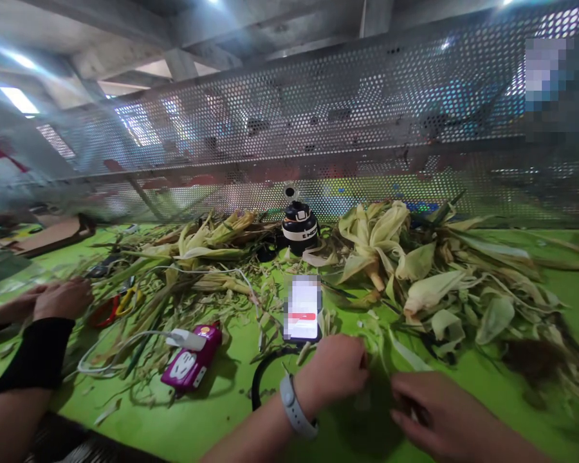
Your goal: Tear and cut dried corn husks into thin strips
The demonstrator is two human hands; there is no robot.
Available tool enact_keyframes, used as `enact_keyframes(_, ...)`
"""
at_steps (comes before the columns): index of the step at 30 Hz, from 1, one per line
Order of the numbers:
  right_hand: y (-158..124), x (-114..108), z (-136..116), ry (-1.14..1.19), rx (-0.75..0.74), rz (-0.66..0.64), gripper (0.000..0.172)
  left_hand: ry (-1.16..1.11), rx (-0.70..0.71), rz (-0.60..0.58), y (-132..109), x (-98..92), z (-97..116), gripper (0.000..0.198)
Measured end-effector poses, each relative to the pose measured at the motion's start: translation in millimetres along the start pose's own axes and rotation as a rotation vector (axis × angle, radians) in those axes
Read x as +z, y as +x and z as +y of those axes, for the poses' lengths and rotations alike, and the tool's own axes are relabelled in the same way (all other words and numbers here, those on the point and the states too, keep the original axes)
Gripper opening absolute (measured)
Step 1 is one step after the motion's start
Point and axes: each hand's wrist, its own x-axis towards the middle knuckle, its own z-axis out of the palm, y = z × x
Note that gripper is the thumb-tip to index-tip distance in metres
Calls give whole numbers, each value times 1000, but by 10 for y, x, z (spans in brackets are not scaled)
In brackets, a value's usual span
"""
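Observation:
My left hand (335,366), with a pale band (296,406) on its wrist, is closed just below the phone (303,312). Whatever it pinches, if anything, is hidden behind the fingers. To its right, my right hand (439,415) has its fingers curled towards the thumb. A small pale bit shows between them, too small to name. A green strip of corn husk (408,350) lies just beyond the hands on the green tabletop (241,427). A black ring-shaped strap or cable (257,382) curves beside my left forearm.
Corn husks are heaped at left (207,238) and right (374,241), around a dark bottle (300,228). A purple power adapter (193,360) with a white plug and red-and-yellow-handled scissors (118,308) lie left, near another person's hands (62,299). A perforated metal screen (289,128) stands behind.

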Motion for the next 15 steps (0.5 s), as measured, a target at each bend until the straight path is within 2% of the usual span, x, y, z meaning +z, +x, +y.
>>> enact_keyframes(3,4,-74,44,106,77,112,20,-83,24,15,2,-5,-8,14)
enact_keyframes(5,-20,-176,65,283,146,180,22,-202,25,61,11,-16,-9,11)
enact_keyframes(7,-59,-289,83,517,244,295,24,-426,8,104,32,-24,-4,9)
enact_keyframes(9,-87,-377,104,747,347,476,26,-747,-46,103,63,-17,10,18)
enact_keyframes(11,-85,-418,126,925,421,628,33,-1071,-110,97,97,12,33,37)
enact_keyframes(13,-56,-416,139,1049,459,665,40,-1318,-165,134,123,60,63,54)
enact_keyframes(15,-22,-393,129,1132,473,644,45,-1483,-207,173,139,120,95,59)
